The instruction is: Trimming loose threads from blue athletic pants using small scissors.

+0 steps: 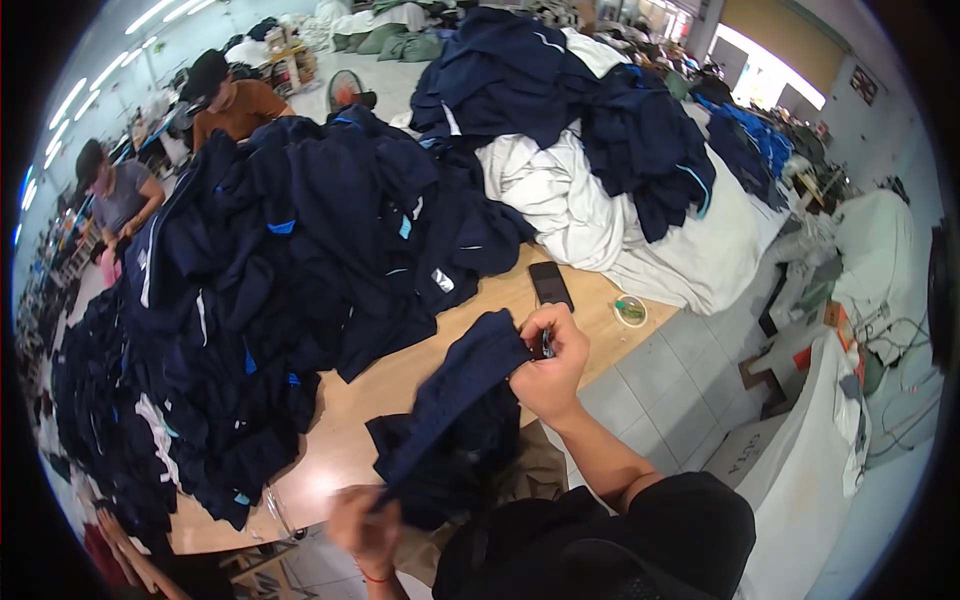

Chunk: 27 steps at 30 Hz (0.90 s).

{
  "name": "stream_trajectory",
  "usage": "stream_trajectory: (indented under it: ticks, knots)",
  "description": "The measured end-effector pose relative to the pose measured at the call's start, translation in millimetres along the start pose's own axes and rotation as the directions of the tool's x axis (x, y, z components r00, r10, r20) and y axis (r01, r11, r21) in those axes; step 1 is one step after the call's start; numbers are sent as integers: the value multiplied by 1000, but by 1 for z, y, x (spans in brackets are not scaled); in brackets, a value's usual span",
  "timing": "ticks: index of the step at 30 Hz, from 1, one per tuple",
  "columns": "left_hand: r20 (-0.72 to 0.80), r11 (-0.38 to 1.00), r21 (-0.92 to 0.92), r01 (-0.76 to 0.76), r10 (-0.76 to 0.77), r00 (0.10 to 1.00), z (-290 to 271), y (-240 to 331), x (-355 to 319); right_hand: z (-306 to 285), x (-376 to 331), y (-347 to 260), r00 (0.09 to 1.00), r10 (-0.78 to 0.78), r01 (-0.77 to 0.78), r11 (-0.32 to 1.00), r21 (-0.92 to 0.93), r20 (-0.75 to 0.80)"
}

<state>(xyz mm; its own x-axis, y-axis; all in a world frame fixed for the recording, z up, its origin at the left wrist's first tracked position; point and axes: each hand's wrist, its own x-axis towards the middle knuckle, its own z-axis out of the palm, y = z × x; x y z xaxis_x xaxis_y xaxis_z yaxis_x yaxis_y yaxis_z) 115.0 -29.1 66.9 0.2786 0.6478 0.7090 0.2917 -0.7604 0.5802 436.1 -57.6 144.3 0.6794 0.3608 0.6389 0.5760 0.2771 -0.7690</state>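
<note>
A navy garment is stretched between my two hands at the table's near edge, its lower folds hanging towards my lap. My right hand is closed in a fist at the garment's upper right end. Something small, dark and shiny shows between its fingers, too little of it to name. At the lower left end, my left hand is blurred by motion, its fingers closed on the cloth's edge. A red cord circles that wrist. Just beyond my right hand, a black phone lies on the wooden table.
A large heap of navy garments covers the table's left and far side. More navy clothes lie on white cloth beyond. A small round container stands near the right edge. Two people work at far left; another person's hands show lower left.
</note>
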Motion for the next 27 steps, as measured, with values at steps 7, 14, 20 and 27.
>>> stream_trajectory:
  ticks: [7,14,20,27]
  knots:
    - [-482,892,252,376,-222,848,-47,-50,58,-1,-50,5,736,346,-457,888,49,581]
    - [-38,797,6,604,-603,797,-92,-28,8,-12,-15,3,829,381,-416,910,-5,410]
    - [-500,890,375,258,-41,865,-95,20,83,13,29,-8,894,155,-251,950,184,421]
    - [-361,992,46,114,-89,928,-83,-46,162,35,99,-5,947,170,-243,934,261,274]
